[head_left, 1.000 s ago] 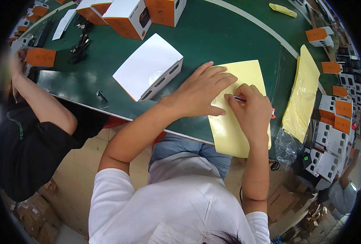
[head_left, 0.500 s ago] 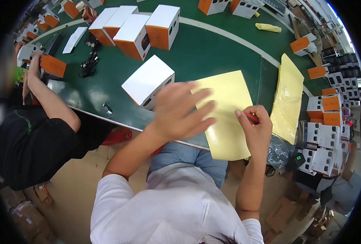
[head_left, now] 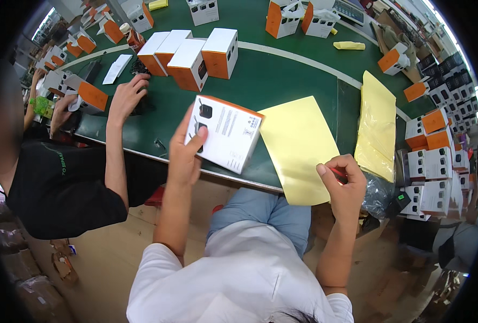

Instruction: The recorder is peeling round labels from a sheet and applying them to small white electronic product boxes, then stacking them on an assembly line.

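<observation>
My left hand [head_left: 184, 159] grips a white and orange cardboard box [head_left: 228, 134] by its left side, thumb on the printed face. The box is tilted toward me at the table's front edge, and its print includes pictures of a small black device. To its right lies a glossy yellow sheet [head_left: 301, 148], whose near end hangs over the edge. My right hand [head_left: 348, 183] is closed around a small red tool [head_left: 337, 174] beside that sheet. Most of the tool is hidden by my fingers, so its kind does not show.
Several white and orange boxes [head_left: 221, 51] stand together farther back on the green table [head_left: 282, 70]. A plastic-wrapped yellow pack [head_left: 376, 129] lies at the right, near stacked boxes [head_left: 437, 161]. On the left, a co-worker's hand [head_left: 127, 97] reaches over dark cables; their other hand is at an opened box [head_left: 92, 97].
My left hand has closed on the box and tipped it up, its printed face now showing. My right hand stays beside the sheet. The co-worker's arm has reached toward the cables.
</observation>
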`<state>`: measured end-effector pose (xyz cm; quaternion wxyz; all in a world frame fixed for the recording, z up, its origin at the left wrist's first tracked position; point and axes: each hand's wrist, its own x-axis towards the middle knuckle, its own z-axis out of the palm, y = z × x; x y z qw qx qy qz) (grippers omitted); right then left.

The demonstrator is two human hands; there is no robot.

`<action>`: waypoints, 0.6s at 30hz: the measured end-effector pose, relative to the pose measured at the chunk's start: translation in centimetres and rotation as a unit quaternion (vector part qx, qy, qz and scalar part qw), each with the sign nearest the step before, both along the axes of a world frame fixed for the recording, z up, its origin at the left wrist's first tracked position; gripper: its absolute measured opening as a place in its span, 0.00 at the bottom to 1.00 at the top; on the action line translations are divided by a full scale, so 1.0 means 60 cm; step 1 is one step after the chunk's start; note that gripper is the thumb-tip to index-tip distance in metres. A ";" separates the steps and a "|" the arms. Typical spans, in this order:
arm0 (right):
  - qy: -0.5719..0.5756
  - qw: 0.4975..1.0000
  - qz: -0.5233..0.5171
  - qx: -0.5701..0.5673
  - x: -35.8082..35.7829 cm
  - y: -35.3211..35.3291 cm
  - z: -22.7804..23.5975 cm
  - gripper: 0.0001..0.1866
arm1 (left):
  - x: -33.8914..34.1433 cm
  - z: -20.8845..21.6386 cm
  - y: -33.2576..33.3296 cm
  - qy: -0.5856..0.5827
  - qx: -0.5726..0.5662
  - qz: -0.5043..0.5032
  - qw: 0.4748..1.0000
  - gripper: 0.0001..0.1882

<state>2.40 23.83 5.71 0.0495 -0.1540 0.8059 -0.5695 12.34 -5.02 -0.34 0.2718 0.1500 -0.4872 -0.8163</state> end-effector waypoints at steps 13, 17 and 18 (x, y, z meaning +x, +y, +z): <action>0.048 0.996 0.068 -0.005 0.040 -0.046 0.013 0.10 | 0.028 -0.057 0.107 0.052 0.304 -0.112 0.945 0.27; 0.085 0.993 0.069 0.053 0.042 -0.055 0.005 0.11 | 0.031 -0.056 0.115 0.075 0.303 -0.139 0.940 0.26; 0.085 0.993 0.068 0.054 0.044 -0.056 0.007 0.11 | 0.031 -0.056 0.116 0.070 0.301 -0.133 0.942 0.27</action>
